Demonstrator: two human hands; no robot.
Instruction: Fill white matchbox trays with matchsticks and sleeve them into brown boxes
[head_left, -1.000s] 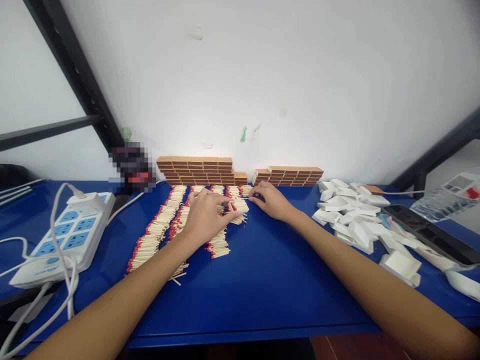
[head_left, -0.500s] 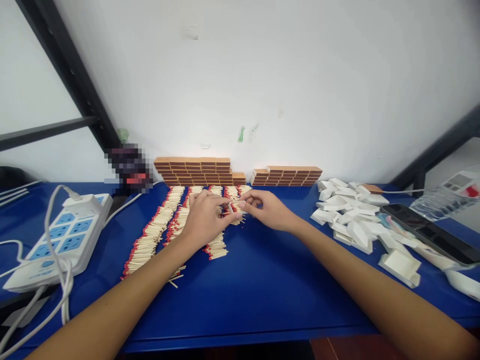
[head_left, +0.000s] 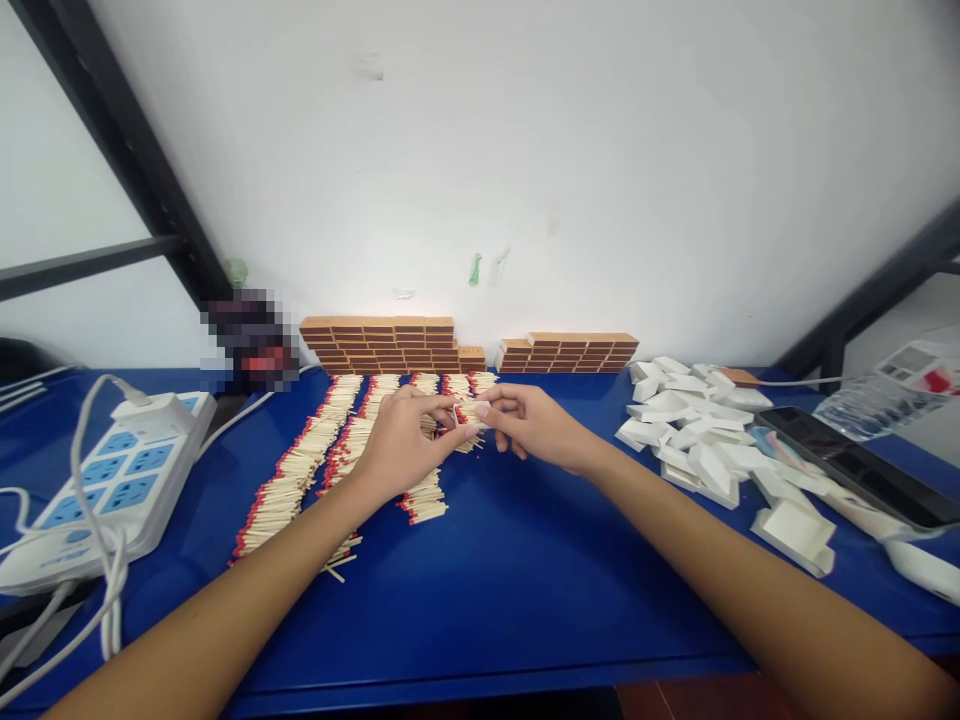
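Observation:
Between my two hands is a small white matchbox tray (head_left: pixel 466 413) with red-headed matches in it. My left hand (head_left: pixel 409 435) is closed on the tray's left end, thumb below and fingers above. From the right, my right hand (head_left: pixel 529 425) has its thumb and fingertips pressed on the matches and the tray's right end. Rows of loose matches (head_left: pixel 296 485) with red heads lie on the blue table (head_left: pixel 525 600), partly hidden behind my left hand and forearm.
Stacked matchboxes stand along the wall, a left stack (head_left: pixel 379 345) and a right stack (head_left: pixel 568 352). Several white trays (head_left: pixel 697 420) are heaped at the right, beside a black phone (head_left: pixel 862 465) and a plastic bottle (head_left: pixel 870 400). A power strip (head_left: pixel 112 500) with cables lies at the left.
The view has shifted slightly, so the scene sits a little further left. The fingers of my right hand have spread slightly downward beside the tray. Both hands remain at the tray.

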